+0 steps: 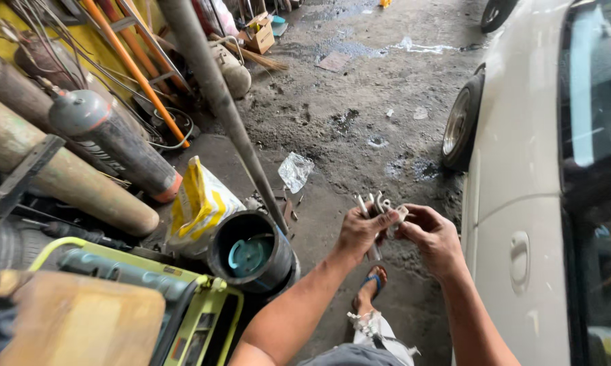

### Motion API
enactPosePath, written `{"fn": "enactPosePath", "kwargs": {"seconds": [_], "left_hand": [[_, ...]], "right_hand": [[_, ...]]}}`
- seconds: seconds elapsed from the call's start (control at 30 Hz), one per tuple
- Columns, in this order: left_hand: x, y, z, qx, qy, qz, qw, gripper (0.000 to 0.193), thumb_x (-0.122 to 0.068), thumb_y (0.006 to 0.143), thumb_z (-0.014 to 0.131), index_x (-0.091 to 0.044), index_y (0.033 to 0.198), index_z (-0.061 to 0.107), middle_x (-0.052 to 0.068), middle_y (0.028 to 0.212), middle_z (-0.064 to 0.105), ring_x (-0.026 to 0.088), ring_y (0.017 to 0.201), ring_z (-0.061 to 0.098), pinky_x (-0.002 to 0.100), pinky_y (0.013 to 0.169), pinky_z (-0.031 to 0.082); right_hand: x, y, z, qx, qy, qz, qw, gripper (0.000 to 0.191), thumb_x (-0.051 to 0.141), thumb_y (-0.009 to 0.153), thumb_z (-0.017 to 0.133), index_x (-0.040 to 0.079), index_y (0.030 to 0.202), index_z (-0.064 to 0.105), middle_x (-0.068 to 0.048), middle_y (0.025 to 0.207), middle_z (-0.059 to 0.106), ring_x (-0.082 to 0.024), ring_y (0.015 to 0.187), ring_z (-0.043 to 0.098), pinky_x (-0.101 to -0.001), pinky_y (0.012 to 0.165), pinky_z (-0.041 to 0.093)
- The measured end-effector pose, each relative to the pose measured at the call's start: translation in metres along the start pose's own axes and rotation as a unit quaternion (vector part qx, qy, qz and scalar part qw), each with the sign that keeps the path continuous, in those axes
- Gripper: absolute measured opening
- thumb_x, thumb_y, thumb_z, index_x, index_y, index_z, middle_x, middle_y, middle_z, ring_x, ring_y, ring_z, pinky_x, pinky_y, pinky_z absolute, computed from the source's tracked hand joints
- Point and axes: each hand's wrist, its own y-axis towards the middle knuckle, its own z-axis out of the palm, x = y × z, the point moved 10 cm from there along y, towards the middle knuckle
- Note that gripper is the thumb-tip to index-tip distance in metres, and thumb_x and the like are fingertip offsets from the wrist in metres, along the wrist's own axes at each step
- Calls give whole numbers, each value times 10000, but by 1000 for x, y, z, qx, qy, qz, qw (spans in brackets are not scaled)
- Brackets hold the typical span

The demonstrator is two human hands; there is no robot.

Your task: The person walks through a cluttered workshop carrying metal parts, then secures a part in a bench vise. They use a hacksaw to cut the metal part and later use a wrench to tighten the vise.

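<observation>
Both hands, left hand (361, 232) and right hand (431, 237), clamped on a bundle of small metal rods (380, 205), with a yellow-white bag (200, 203) slumped against the black bucket (251, 252) by the white car (522, 203).

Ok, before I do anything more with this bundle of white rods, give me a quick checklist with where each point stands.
1. Left hand has a firm hold on the white rods: ok, fingers closed round the bundle.
2. Right hand on the same bundle: ok, fingertips pinch its upper end.
3. None slipping out: cannot tell, the lower ends are partly hidden.
4. Footing: ok, the sandalled foot is flat on the concrete floor.
5. Room on the right: not ok, the white car is close beside the arm.
6. Room on the left: not ok, the black cylinder and leaning pole crowd in.
</observation>
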Motion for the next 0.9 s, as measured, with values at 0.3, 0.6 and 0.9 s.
{"fn": "enactPosePath", "kwargs": {"seconds": [0.3, 0.6, 0.9], "left_hand": [[-90, 299, -71, -130, 65, 199, 969, 112, -129, 934, 791, -36, 935, 729, 1, 810, 708, 44, 702, 629, 217, 605, 506], [-123, 518, -209, -316, -172, 77, 930, 316, -337, 905, 753, -59, 1031, 675, 34, 760, 634, 115, 585, 594, 261, 467, 496], [-174, 808, -302, -224, -238, 82, 942, 383, -342, 891, 784, -49, 1104, 661, 42, 780, 617, 103, 588, 593, 250, 440, 460]], "right_hand": [[1, 354, 1, 10, 19, 79, 997, 383, 10, 860, 710, -36, 1228, 615, -132, 956, 708, -202, 766, 705, -379, 713, 621], [19, 622, 88, 279, 89, 137, 946, 344, -6, 846, 655, -54, 1184, 618, -100, 963, 672, -217, 842, 693, -403, 791, 612], [15, 901, 43, 97, 342, 95, 930, 379, 197, 952, 631, -46, 1243, 639, -202, 1161, 728, -295, 1045, 728, -406, 919, 589]]}}
